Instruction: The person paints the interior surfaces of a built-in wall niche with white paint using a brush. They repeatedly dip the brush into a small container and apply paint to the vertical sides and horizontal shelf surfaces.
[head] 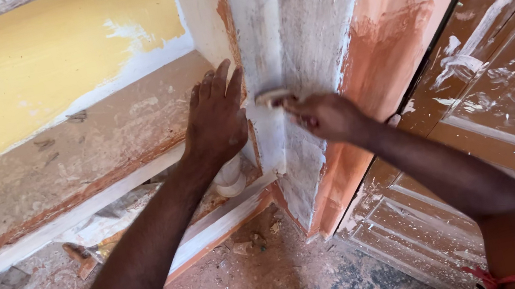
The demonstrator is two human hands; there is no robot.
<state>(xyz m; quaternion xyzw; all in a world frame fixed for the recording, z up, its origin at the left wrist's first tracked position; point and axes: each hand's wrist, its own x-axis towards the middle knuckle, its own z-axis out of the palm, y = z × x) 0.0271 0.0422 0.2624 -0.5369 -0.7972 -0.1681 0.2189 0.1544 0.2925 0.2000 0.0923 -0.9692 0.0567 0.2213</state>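
Observation:
My left hand (217, 122) lies flat with fingers spread against the white, plastered corner of a wall pillar (294, 32). My right hand (327, 117) grips a small pale sanding block or pad (273, 98) and presses it against the pillar's corner edge, just right of the left hand's fingertips. The pillar's right face is covered with reddish-orange coating (393, 36); its front face is rough grey-white filler.
A yellow wall (12, 75) with a scraped ledge (63, 164) runs to the left. A white pipe end (231, 181) sits below the left hand. A brown panelled door (511, 100) smeared with white stands at right. Dusty floor (240, 288) lies below.

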